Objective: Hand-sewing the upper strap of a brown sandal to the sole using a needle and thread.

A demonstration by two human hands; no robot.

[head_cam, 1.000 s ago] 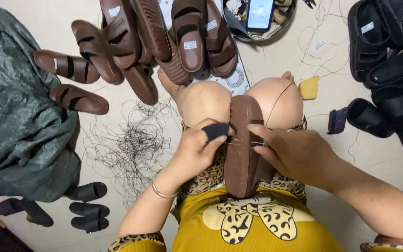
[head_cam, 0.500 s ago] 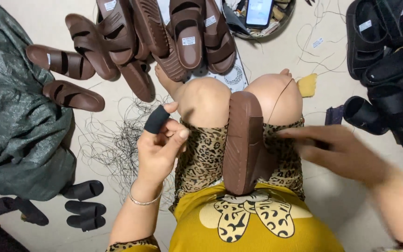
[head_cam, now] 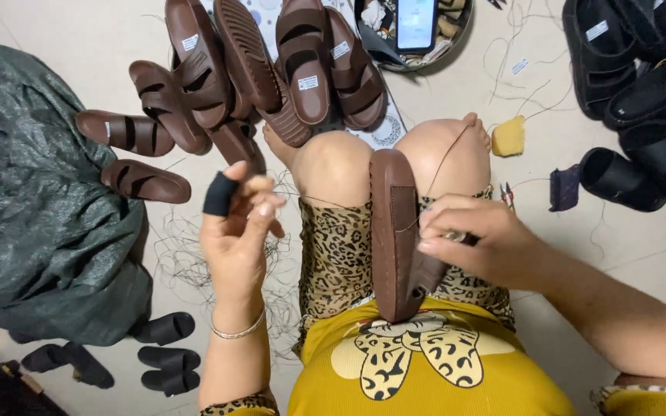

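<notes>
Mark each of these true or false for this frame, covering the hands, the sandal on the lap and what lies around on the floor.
1. The brown sandal stands on edge between the knees. True.
2. The left hand grips the sandal. False: it is raised clear of it, a black finger guard on one finger.
3. The right hand rests against the sandal. True.
4. A phone lies in the round tray at the top. True.
5. The sandals heaped at the right are brown. False: they are black; the brown pile is at upper left.
</notes>
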